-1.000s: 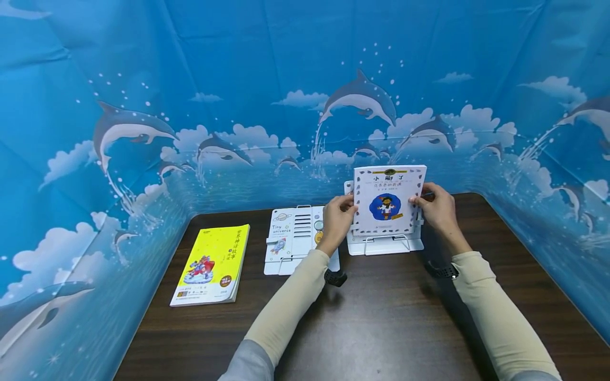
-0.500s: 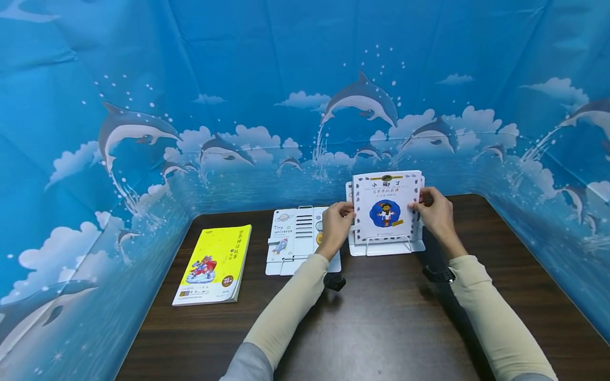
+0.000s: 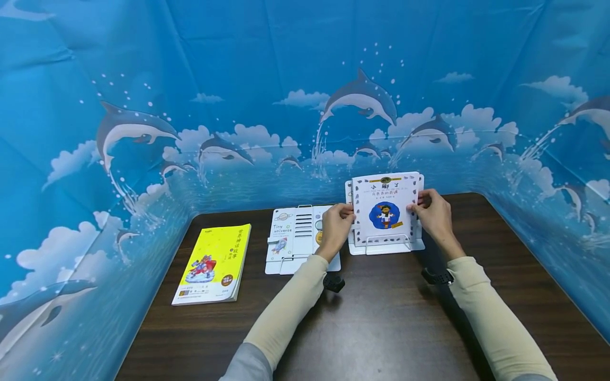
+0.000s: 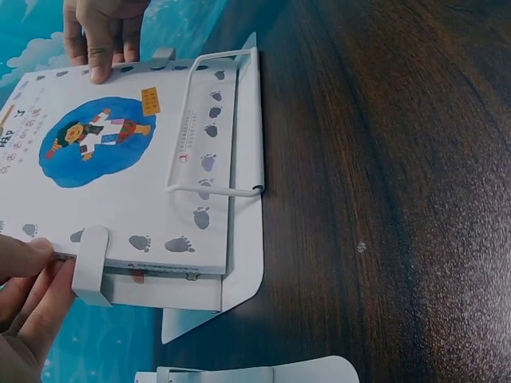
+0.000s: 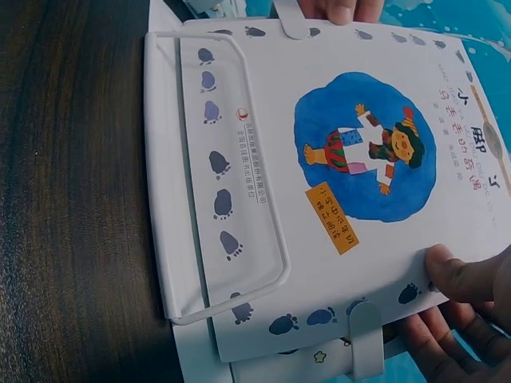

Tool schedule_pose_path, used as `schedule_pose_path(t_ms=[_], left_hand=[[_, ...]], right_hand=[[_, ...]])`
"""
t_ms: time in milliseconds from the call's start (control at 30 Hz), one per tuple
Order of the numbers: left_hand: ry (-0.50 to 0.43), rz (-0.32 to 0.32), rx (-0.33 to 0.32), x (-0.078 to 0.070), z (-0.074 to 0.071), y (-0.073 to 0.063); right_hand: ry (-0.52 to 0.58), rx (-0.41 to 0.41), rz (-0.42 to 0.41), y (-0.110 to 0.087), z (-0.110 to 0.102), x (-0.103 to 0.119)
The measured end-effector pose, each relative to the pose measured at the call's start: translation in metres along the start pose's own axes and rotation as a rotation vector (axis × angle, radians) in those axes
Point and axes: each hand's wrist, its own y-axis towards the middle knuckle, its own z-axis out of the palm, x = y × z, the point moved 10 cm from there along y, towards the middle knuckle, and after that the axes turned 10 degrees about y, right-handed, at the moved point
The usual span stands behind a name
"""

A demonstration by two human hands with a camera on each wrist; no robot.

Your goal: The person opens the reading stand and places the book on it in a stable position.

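Observation:
A white picture book [image 3: 381,191], with footprints round its cover and a blue patch with a child figure, leans upright on a white book stand [image 3: 356,248]. The wire page holder [image 4: 257,112] crosses in front of its lower part. My left hand [image 3: 337,228] holds the book's left edge, thumb at the front and fingers behind. On the opposite edge, my right hand [image 3: 436,216] grips with its thumb on the cover; its other fingers are partly hidden behind. White side clips [image 5: 367,339] fold over both edges of the book.
Left of the left hand lies a second white book stand [image 3: 301,248], marked "Tiny universe", partly covered by the forearm. A thick yellow book [image 3: 214,259] rests farther left on the dark wooden table [image 3: 376,317]. A blue dolphin-print curtain [image 3: 267,79] surrounds the table.
The book has come down into the stand, so its lower edge now sits behind the wire holder. The right hand has lowered slightly with it; the left hand has barely moved.

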Motion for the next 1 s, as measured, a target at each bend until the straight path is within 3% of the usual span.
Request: schedule_pose_path(t_ms=[300,533,767,1000], left_hand=[[0.01,0.004,-0.02,0.001,0.0,0.001],[-0.012,0.032,0.001,0.005,-0.004,0.001],[-0.04,0.036,0.026,0.016,-0.024,-0.004],[-0.052,0.019,0.003,0.036,-0.056,-0.015]], right_hand=[[-0.005,0.008,0.012,-0.001,0.001,0.002],[0.005,0.0,0.029,-0.004,-0.001,0.004],[0.061,-0.094,-0.038,-0.022,-0.008,0.026],[0.097,-0.026,-0.104,-0.047,0.017,0.049]])
